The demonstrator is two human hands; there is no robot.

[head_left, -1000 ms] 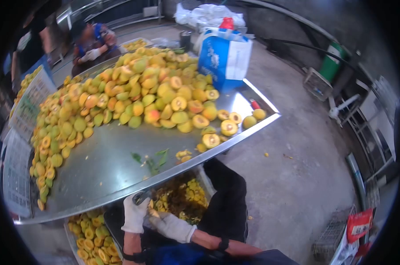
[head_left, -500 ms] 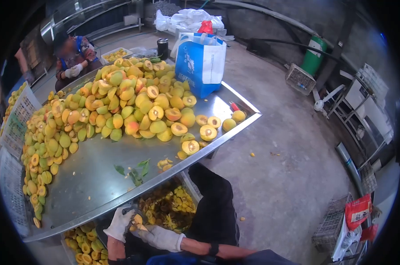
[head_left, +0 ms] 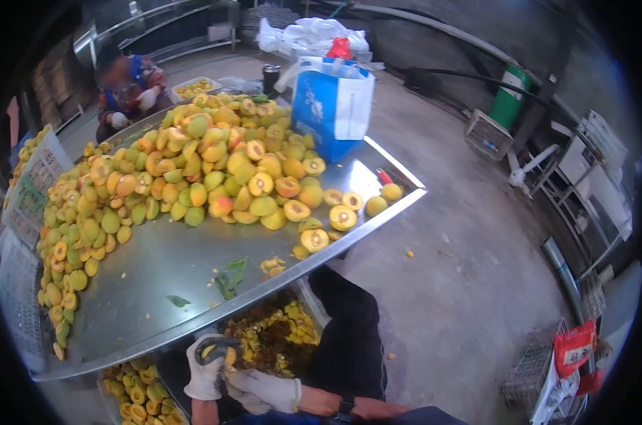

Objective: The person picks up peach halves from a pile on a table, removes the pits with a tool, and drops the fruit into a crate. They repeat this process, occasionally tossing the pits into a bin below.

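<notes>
Both my hands are gloved in white and close together below the near edge of the metal table (head_left: 140, 283). My left hand (head_left: 206, 372) is curled around a yellow-orange peach piece (head_left: 209, 350), with dark patches on the glove's fingers. My right hand (head_left: 266, 391) is closed just beside it, its fingertips near another bit of orange flesh (head_left: 230, 356); what it grips is hidden. Under my hands is a bin of dark pits and yellow scraps (head_left: 285, 336). Left of it stands a crate of halved peaches (head_left: 138, 393).
A large heap of cut peaches (head_left: 215, 163) covers the table's far side. A blue-and-white bag (head_left: 333, 106), a dark cup (head_left: 271, 79) and a red-handled tool (head_left: 383, 176) are there too. Green leaves (head_left: 229, 278) lie nearer. Another person (head_left: 131, 88) sits beyond, wearing gloves.
My left hand has turned upward, showing the peach piece in its fingers. One leaf has shifted toward the table's near edge. The other person's hands have moved apart. The view has tilted slightly.
</notes>
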